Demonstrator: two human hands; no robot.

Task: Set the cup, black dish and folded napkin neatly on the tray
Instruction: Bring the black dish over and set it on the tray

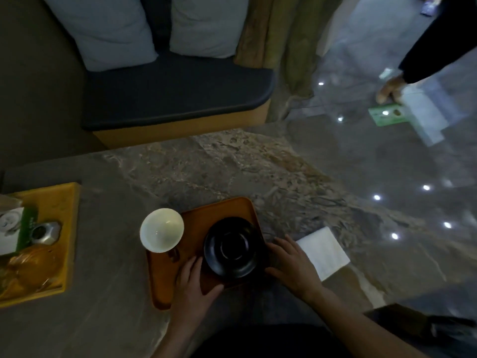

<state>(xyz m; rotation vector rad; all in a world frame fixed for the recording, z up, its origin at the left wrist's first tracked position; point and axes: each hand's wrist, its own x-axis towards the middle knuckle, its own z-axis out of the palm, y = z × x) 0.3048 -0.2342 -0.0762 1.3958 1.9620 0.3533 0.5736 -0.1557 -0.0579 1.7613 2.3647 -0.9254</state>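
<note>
The black dish (pixel 230 247) sits on the brown tray (pixel 178 277) at lower centre, the white cup (pixel 161 230) on its left edge, both open hands, left (pixel 192 282) and right (pixel 291 264), flanking the dish, the folded napkin (pixel 324 251) rightward on the surface (pixel 258 164).

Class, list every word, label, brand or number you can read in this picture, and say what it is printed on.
No text can be read.
Green and white packet in the yellow tray: print too blurred to read.
Green card on the floor: marks too small and blurred.
Cup, black dish, napkin and brown tray: no writing visible.
</note>
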